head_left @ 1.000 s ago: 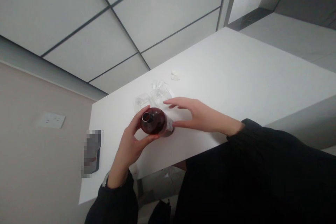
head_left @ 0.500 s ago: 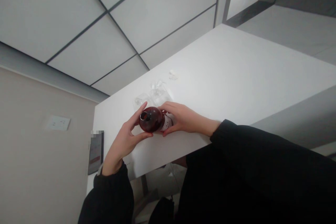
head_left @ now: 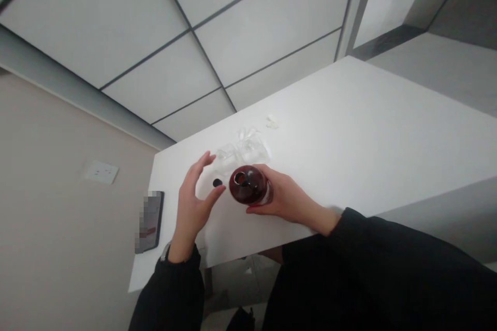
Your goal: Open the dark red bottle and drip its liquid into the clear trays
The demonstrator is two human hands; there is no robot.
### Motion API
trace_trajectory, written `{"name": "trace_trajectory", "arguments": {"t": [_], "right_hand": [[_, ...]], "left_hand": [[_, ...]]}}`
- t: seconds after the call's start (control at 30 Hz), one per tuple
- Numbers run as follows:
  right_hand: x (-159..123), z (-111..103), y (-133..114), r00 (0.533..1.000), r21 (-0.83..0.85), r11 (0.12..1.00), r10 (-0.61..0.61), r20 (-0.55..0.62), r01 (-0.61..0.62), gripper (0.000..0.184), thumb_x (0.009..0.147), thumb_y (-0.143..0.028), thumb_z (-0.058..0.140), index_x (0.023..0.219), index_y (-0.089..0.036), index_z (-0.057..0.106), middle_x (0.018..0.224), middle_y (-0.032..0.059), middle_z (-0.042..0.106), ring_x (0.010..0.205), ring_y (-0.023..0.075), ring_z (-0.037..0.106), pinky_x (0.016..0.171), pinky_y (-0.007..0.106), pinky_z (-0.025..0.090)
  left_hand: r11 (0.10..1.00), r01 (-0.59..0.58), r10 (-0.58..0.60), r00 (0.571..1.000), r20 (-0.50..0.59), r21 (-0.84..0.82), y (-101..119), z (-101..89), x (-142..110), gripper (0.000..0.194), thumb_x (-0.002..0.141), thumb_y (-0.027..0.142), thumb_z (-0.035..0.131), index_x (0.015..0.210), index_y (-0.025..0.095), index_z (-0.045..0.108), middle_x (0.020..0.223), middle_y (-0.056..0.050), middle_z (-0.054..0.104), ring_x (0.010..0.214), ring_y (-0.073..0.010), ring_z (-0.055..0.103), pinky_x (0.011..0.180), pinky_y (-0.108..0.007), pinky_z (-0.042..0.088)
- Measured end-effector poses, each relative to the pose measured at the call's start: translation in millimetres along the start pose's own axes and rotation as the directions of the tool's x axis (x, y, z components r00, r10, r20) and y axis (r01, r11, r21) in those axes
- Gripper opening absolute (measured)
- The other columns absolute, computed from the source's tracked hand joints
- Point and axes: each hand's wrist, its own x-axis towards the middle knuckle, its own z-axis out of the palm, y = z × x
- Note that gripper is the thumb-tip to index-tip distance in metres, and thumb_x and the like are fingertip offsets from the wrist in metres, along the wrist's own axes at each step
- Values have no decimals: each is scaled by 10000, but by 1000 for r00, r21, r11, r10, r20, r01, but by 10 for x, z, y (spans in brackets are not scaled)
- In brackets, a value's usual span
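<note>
A dark red-brown bottle [head_left: 248,184] with a round shoulder and an uncapped neck tilts toward me above the white table. My right hand [head_left: 285,194] is wrapped round its lower part, partly covering the white label. My left hand [head_left: 196,191] is off the bottle, thumb and fingers spread in a wide curve with nothing between them. Just beyond the left thumb, a small round black cap [head_left: 217,182] lies on the table. Behind the hands are crumpled, clear plastic pieces [head_left: 250,147]; their exact kind is hard to tell.
A small whitish scrap [head_left: 272,122] lies farther back on the white table [head_left: 368,129]. At the left edge rests a dark phone [head_left: 153,222]. A wall socket [head_left: 101,172] sits on the wall to the left, and a panelled partition [head_left: 267,26] stands behind the table.
My left hand has let go of the bottle and opened to its left. The right hand keeps hold of the bottle. The black cap now shows, and the view has shifted slightly.
</note>
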Motion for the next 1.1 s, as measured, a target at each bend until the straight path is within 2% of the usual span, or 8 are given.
{"name": "trace_trajectory", "arguments": {"t": [0.07, 0.17, 0.23, 0.3, 0.47, 0.8, 0.97, 1.1], "right_hand": [[-20, -34, 0, 999, -29, 1000, 9, -35, -10, 744, 723, -395, 909, 1371, -249, 572, 1362, 105, 718, 1258, 299, 700, 1055, 461, 555], [-38, -95, 21, 994, -85, 996, 24, -107, -33, 730, 718, -401, 899, 1361, -255, 586, 1346, 107, 729, 1238, 305, 714, 1040, 469, 572], [-42, -139, 41, 988, -122, 992, 25, -151, -43, 724, 720, -420, 893, 1358, -254, 594, 1321, 109, 740, 1212, 309, 726, 1027, 477, 583], [-43, -186, 57, 982, -165, 985, 10, -190, -42, 729, 723, -451, 888, 1362, -248, 601, 1304, 118, 746, 1198, 319, 733, 1022, 488, 592], [-52, -304, 58, 959, -288, 956, -37, -282, -48, 763, 711, -537, 890, 1345, -210, 617, 1268, 144, 755, 1155, 338, 746, 1005, 518, 607], [-74, -416, 45, 924, -352, 934, -75, -375, -67, 753, 692, -607, 895, 1283, -219, 634, 1202, 127, 767, 1070, 321, 761, 952, 514, 627], [-99, -386, 103, 935, -326, 940, -25, -353, -97, 743, 691, -578, 894, 1285, -217, 633, 1203, 134, 765, 1069, 328, 759, 959, 537, 622], [-107, -335, 104, 950, -311, 947, -19, -313, -83, 797, 674, -567, 910, 1325, -212, 617, 1234, 140, 763, 1113, 340, 756, 998, 547, 613]], "left_hand": [[997, 71, -71, 997, -24, 30, -171, 19, 149, 812, 945, 557, 728, 1632, 262, 411, 1665, -174, 477, 1504, -336, 521, 1287, -591, 366], [989, 146, -149, 979, 142, 31, -409, 78, 330, 930, 899, 494, 776, 1666, 231, 320, 1732, -211, 364, 1558, -353, 458, 1304, -597, 325], [987, 153, -158, 966, 206, 39, -512, 118, 377, 927, 896, 447, 783, 1662, 215, 316, 1701, -214, 419, 1548, -346, 474, 1295, -589, 343], [990, 133, -140, 971, 193, 49, -562, 142, 366, 856, 897, 437, 786, 1618, 199, 390, 1628, -202, 520, 1483, -332, 546, 1271, -576, 386], [998, 55, -58, 977, 207, 17, -531, 136, 252, 692, 869, 447, 837, 1457, 215, 554, 1482, -138, 642, 1357, -296, 631, 1213, -526, 465], [999, -29, 35, 960, 277, -25, -376, 188, 193, 682, 819, 398, 892, 1384, 219, 555, 1363, -116, 661, 1263, -304, 653, 1108, -491, 525], [1000, -21, 19, 978, 209, 6, -444, 190, 200, 645, 851, 402, 853, 1392, 228, 550, 1363, -116, 629, 1259, -300, 635, 1109, -490, 530], [999, 39, -36, 989, 142, -18, -509, 247, 200, 730, 891, 389, 814, 1510, 233, 460, 1469, -135, 600, 1348, -301, 613, 1174, -507, 493]]}}
